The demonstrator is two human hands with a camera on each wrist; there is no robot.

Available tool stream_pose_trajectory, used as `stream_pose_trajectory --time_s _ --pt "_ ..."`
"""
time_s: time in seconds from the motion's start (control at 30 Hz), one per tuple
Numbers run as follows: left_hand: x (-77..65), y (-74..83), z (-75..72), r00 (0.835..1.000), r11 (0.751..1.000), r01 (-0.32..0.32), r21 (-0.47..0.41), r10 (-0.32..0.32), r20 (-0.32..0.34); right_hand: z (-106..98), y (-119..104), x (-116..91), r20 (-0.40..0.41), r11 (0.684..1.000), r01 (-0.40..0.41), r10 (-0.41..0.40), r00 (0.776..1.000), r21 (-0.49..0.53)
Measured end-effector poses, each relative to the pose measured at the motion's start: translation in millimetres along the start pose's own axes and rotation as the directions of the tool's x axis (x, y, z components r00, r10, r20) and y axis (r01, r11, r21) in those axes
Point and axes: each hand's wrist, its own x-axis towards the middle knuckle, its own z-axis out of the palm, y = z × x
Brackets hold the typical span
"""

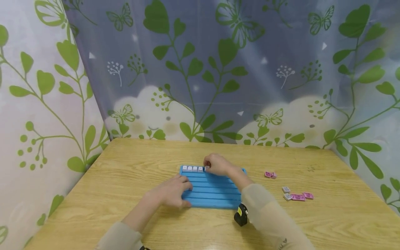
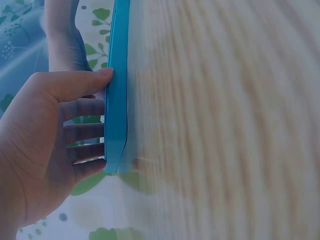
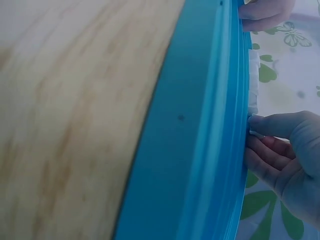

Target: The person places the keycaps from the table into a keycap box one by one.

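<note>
A blue ridged board lies on the table, with a row of white tiles standing along its far edge at the left. My right hand pinches another white tile between thumb and fingertips, right at the end of that row; in the right wrist view this hand is at the board's far side and covers most of the tile. My left hand rests on the board's left side, its fingers fairly straight and the thumb near the front corner. The left wrist view shows these fingertips touching the blue board.
Right of the board, a pair of pink tiles lies on the wooden table. Nearer to me are two white tiles and several pink tiles. A patterned curtain hangs behind the table.
</note>
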Motion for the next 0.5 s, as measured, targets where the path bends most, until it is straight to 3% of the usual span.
stream_pose_trajectory --time_s 0.5 --pt "0.8 -1.3 1.1 1.000 1.000 -0.006 0.013 0.006 -0.002 3.0 -0.4 3.9 0.027 0.999 -0.028 0.028 0.999 -0.015"
